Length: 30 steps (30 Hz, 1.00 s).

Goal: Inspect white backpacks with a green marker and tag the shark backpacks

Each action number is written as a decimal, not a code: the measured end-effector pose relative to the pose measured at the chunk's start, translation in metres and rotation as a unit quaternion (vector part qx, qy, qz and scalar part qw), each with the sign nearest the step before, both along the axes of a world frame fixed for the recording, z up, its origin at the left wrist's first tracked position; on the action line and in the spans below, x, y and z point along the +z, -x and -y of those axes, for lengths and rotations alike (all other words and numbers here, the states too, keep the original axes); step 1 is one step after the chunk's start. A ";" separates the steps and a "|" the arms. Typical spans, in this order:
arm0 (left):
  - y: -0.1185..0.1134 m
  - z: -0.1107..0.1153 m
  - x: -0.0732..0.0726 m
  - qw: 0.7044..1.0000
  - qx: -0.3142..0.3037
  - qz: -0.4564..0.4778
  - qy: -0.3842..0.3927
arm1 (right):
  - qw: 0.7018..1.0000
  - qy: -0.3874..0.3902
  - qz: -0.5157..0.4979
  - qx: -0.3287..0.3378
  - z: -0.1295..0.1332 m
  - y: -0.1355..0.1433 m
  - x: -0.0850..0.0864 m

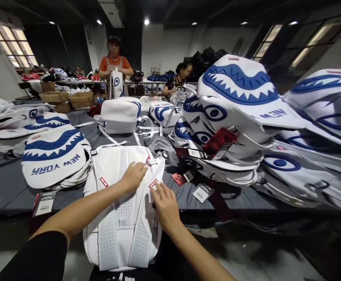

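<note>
And here we are at the grey-covered bench (pixel 177 203), running right across the view! Piled up on the right, a great stack of white packs (pixel 246 117), all blue jaws, teeth and eyes. Front and centre, the one being handled: a white backpack (pixel 125 210), strap side up, its top on the bench and its lower end reaching past the near edge, right before the person. Over to its left, a pack lettered NEW YORK (pixel 55 156); beyond the top, a boxy white bag (pixel 119 117).

Now the hands! The left hand (pixel 134 176) lies across the upper back panel, fingers loosely bent, tips near the top of a strap; can't tell whether it pinches anything. The right hand (pixel 166 205) is at the right-hand edge, fingertips on the shoulder strap just by a small red label (pixel 153 182), thumb side too hidden to call a pinch. The step in hand looks like setting or checking those straps, and from here, I'd judge, it calls for one hand steadying the panel while the other works the strap lightly, keeping that label flat
</note>
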<state>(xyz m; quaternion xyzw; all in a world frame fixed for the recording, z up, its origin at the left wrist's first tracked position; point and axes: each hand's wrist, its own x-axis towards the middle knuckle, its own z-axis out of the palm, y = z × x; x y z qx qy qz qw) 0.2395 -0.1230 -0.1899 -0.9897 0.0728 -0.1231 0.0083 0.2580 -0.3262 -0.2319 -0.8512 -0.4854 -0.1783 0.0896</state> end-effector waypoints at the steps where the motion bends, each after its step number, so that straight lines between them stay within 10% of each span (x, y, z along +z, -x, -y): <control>1: -0.019 -0.007 0.005 1.000 -0.022 -0.007 -0.014 | 0.998 0.033 -0.005 0.058 -0.011 0.005 0.000; 4: -0.056 -0.021 0.013 0.993 -0.098 -0.044 -0.054 | 0.980 0.133 -0.061 0.136 -0.034 0.009 0.000; 12: -0.046 -0.015 0.019 0.970 -0.213 -0.099 -0.068 | 0.974 0.175 -0.146 0.011 -0.016 0.007 -0.010; 24: -0.097 -0.097 0.046 0.973 -0.152 -0.060 -0.164 | 0.968 0.182 -0.173 0.011 -0.023 0.001 -0.012; 30: -0.083 -0.110 0.047 0.981 -0.100 -0.022 -0.162 | 0.960 0.168 -0.222 -0.002 -0.023 -0.003 0.003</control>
